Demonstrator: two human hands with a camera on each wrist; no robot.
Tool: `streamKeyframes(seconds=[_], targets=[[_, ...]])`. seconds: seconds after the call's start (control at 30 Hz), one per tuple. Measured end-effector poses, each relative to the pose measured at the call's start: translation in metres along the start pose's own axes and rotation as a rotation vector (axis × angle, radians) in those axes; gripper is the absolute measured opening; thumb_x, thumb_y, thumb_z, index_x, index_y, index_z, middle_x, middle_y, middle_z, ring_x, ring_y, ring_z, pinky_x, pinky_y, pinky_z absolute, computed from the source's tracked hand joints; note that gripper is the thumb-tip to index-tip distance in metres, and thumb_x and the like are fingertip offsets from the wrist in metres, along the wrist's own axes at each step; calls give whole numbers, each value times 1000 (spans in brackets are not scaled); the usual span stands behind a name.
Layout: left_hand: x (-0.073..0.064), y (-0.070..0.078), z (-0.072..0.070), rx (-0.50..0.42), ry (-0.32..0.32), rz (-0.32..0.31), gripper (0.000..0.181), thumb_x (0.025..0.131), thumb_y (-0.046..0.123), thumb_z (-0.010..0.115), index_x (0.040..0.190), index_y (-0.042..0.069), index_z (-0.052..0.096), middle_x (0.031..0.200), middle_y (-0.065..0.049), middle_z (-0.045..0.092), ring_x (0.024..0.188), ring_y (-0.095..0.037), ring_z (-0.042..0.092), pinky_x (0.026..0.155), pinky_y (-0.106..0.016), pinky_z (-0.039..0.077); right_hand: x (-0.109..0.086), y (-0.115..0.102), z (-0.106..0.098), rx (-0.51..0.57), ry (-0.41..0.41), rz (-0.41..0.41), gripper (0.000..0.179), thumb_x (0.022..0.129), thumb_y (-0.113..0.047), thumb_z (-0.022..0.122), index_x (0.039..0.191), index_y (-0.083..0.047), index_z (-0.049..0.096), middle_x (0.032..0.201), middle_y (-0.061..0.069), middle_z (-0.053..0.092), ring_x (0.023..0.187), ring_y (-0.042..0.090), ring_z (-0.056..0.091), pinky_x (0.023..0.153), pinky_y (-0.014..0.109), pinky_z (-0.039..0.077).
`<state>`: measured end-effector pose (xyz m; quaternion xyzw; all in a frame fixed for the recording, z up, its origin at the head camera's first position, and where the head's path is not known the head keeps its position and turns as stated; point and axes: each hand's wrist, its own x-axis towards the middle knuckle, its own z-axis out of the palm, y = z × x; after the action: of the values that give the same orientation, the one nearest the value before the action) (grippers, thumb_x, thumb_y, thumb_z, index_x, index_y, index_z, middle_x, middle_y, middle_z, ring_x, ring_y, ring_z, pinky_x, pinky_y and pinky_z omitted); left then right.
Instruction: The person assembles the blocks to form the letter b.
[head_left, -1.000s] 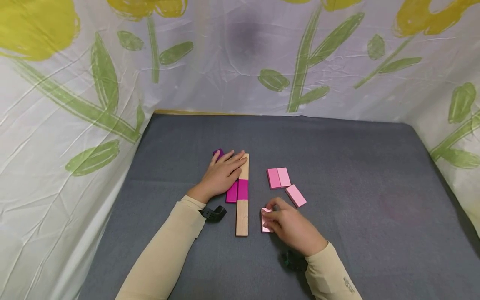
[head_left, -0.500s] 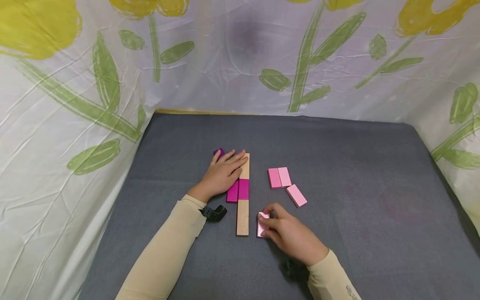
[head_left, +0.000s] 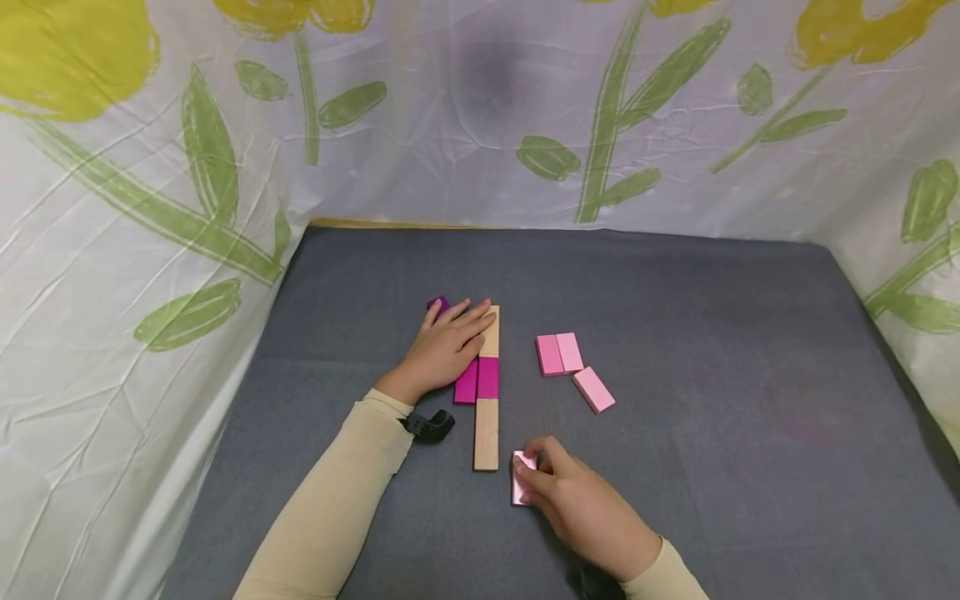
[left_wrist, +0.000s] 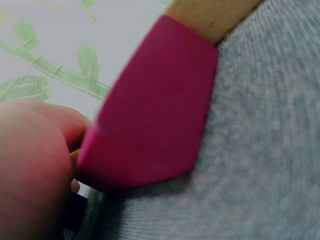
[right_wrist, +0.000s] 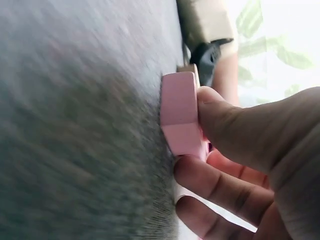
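Note:
My left hand [head_left: 442, 346] lies spread, palm down, over part of a row of flat blocks, its fingertips on a pale wooden block [head_left: 491, 337]. Below that block come a magenta block [head_left: 487, 377] and a longer wooden block [head_left: 486, 437], end to end. Beside them, partly under the hand, is a second magenta block [head_left: 465, 388], large in the left wrist view. A purple block [head_left: 436, 302] peeks out past the fingers. My right hand [head_left: 588, 508] pinches a small pink block [right_wrist: 179, 100] by thumb and fingers, at the table cloth, right of the row's near end.
Two pink blocks [head_left: 558, 354] lie side by side to the right of the row, and a third pink block [head_left: 593, 389] sits askew close to them. Grey cloth [head_left: 712, 375] covers the table. A flower-painted white curtain [head_left: 450, 125] closes off the back and sides.
My right hand has drawn the pink block toward me and slightly left, past the near end of the wooden row. The left hand has stayed in place.

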<state>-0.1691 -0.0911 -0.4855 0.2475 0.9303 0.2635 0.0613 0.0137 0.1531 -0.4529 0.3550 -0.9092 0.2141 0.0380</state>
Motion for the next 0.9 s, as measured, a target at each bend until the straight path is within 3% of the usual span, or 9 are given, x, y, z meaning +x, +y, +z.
streamKeyframes(seconds=[0.27,0.47,0.67,0.9], targets=[[1,0,1,-1,-7,-13,50,113,32,41,162,24,43,172,7,29,161,-27,21,129,-54,-9,-8,-10,-4,6,-118,43,31,91,-16,83,122,-16,80,120,1,61,84,10,61,74,26,58],[1,2,0,4,-14,-16,50,113,32,42,163,23,42,172,7,28,162,-27,20,129,-54,-9,-14,-10,2,23,-58,-68,30,91,-20,85,120,-17,81,121,-1,62,88,8,63,76,26,57],[1,2,-1,2,-15,-11,51,113,31,43,163,23,42,172,6,28,162,-26,20,129,-54,-10,-14,-15,1,47,-178,-67,37,96,-27,79,129,-12,76,125,-4,62,95,7,61,84,31,58],[1,-2,2,-3,0,1,51,112,32,43,162,23,43,172,6,29,161,-26,21,130,-54,-9,-8,-18,1,36,-187,-123,36,94,-20,78,129,-12,76,125,-3,62,99,10,64,88,32,59]])
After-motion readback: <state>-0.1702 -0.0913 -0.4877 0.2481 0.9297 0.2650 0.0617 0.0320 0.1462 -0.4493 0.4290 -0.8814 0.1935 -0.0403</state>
